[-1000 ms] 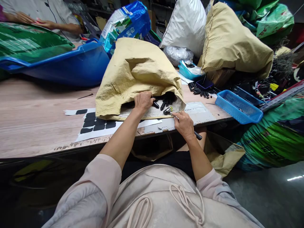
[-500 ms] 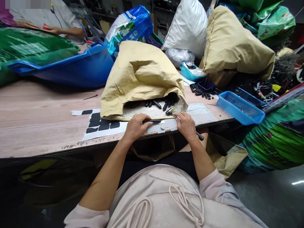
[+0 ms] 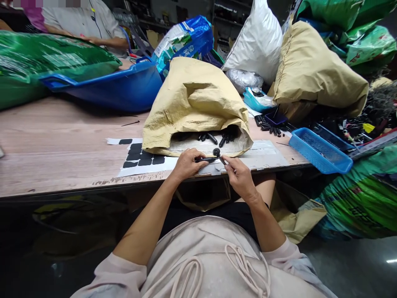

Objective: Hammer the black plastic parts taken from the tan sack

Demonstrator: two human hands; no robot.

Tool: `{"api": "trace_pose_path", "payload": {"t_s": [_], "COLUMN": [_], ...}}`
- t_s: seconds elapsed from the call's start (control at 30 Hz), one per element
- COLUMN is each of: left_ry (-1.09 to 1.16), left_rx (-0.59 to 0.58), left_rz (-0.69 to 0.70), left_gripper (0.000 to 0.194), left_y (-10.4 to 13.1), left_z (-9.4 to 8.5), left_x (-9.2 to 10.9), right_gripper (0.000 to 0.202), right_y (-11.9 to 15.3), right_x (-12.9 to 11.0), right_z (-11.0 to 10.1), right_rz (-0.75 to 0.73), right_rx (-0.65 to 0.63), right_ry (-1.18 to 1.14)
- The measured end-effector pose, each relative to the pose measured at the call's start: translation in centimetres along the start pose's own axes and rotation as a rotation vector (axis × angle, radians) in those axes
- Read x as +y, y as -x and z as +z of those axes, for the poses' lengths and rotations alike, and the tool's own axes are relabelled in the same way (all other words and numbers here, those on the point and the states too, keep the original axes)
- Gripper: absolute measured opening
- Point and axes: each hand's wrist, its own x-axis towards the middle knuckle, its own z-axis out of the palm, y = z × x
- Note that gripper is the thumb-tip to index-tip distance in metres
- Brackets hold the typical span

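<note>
One slim black rod (image 3: 207, 159) was pinched in the left hand (image 3: 187, 163), its tip near the head of a small hammer (image 3: 216, 152) gripped by the right hand (image 3: 241, 176). Beyond lay a yellow sack (image 3: 198, 97) (its mouth gaped toward the person), with similar black rods (image 3: 228, 136) inside.

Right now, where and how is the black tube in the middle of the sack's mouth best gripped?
Probably the tube is best pinched across its near end, coming in from the front: it lies slanted with that end forward, while its far end sits by other tubes, and the sack overhangs from above.
</note>
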Motion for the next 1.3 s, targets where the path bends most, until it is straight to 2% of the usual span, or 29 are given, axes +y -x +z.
{"api": "trace_pose_path", "payload": {"t_s": [0.1,0.27,0.33,0.47,0.63,0.8,0.93,1.03,1.13,1.23,1.3], "left_ry": [-0.008,0.002,-0.001,-0.017,-0.006,0.010,-0.013,-0.031,-0.035,-0.052,-0.063], "left_rx": [-0.008,-0.016,-0.012,0.001,-0.010,0.009,0.005,0.009,0.004,0.004,0.013], "left_rz": [0.003,0.025,0.024,0.016,0.012,-0.009,-0.022,-0.022,-0.011,-0.008,0.000], "left_gripper": [0.021,0.024,0.023,0.021,0.024,0.021,0.020,0.019,0.019,0.019,0.015], "left_y": [0.0,-0.1,-0.2,-0.3,-0.3,-0.2,-0.2,-0.1,-0.1,-0.4,-0.5], "left_z": [-0.1,0.0,0.0,0.2,0.1,0.2,0.2,0.2,0.2,0.3,0.2], "left_x": [0.1,0.1,0.0,-0.1,0.0,-0.1,0.1,0.3,0.3,0.2,0.1], "right_gripper": [0.045,0.046,0.047,0.047,0.048,0.047,0.047,0.047,0.046,0.047,0.047], "right_y": [0.2,0.3,0.4,0.4,0.5,0.7,0.3,-0.8,-2.1,-3.0,-3.2], "right_x": [-1.0,-1.8,-1.9,-1.5,-1.1,-0.6,0.1,0.9,1.6,2.4,2.9], "right_z": [0.5,0.9,1.2,1.6,1.0,1.1,0.7,-0.4,-1.3,-1.5,-1.3], "right_rz": [-0.031,-0.057,-0.053,-0.013,-0.020,0.003,0.013,0.048,0.105,0.126,0.131], "right_rx": [-0.012,0.050,0.020,-0.043,0.042,-0.010,0.038,0.036,-0.050,-0.105,-0.098], "right_ry": [-0.021,-0.007,0.040,0.136,0.102,0.104,0.106,0.220,0.419,0.548,0.561]}}
